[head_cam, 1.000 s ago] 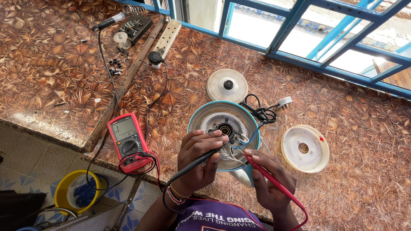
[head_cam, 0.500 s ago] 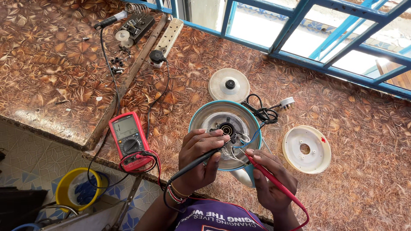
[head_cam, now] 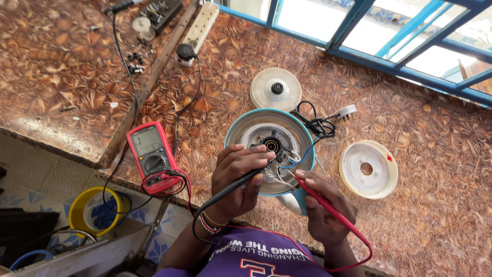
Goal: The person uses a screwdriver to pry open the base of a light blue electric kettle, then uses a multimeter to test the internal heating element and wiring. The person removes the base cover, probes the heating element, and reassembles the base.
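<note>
- Looking down through the head camera, I see the upturned electric kettle (head_cam: 270, 154) on the brown patterned counter (head_cam: 435, 205), its base cover already off and the wiring and central connector laid bare.
- My left hand (head_cam: 237, 177) is curled around the black probe (head_cam: 233, 185), its tip at the terminals beside the connector.
- My right hand (head_cam: 325, 208) pinches the red probe (head_cam: 320, 199), tip down among the loose wires.
- The red multimeter (head_cam: 152, 156) lies to the left at the counter edge, leads plugged in; I cannot read its screen.
- Removed parts sit apart: a white ring cover (head_cam: 369, 169) on the right, a round power base (head_cam: 275, 88) behind.
- By my judgement, dismantling is done, probing is under way, and reassembly is left.
</note>
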